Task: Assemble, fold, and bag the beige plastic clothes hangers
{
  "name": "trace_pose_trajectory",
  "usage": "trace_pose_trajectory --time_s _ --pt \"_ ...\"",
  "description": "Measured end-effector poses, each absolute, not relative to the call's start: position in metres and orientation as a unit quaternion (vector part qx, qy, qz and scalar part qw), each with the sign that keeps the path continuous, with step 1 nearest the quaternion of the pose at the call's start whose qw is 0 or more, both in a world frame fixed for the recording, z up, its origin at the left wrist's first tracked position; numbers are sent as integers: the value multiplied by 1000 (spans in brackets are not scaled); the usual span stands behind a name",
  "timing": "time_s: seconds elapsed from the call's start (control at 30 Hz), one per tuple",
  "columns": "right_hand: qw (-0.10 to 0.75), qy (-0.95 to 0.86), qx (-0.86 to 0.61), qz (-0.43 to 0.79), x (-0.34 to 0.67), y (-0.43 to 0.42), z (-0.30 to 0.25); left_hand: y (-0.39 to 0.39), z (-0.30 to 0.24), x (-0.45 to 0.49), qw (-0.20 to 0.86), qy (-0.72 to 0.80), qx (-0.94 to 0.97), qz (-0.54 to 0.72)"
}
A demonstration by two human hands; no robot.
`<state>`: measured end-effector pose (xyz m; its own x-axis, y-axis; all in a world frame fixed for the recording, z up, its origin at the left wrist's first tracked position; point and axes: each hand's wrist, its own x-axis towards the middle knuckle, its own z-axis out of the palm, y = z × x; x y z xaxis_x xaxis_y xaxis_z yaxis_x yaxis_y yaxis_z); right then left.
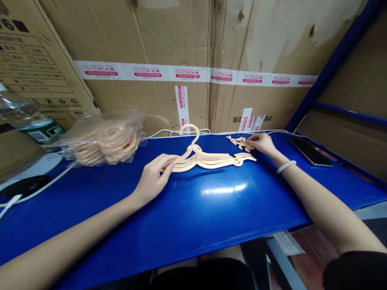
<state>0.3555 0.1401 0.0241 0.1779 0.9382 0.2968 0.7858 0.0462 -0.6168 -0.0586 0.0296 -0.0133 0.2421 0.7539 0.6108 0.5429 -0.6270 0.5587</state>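
Pinching hanger (216, 163) by one end in left hand (153, 176), touching pieces (241, 141) with right hand (261, 143) (cannot tell if gripping); likely light, stiff, best held below hook (198, 135).

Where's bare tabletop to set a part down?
Widest free patch: the blue tabletop between left forearm and right forearm, before the hanger. Another: between right forearm and phone. Crowded: back left, with the bagged parts; and small pieces at the right hand.
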Motion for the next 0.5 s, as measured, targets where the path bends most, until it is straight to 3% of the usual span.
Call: trace_pose_trajectory --time_s 0.27,0.5 --pt "507 -531 -600 317 345 132 35 30 -13 -58 128 426 767 463" --pt "501 -507 -515 476 310 117 41 31 -11 -59 116 425 769 463"
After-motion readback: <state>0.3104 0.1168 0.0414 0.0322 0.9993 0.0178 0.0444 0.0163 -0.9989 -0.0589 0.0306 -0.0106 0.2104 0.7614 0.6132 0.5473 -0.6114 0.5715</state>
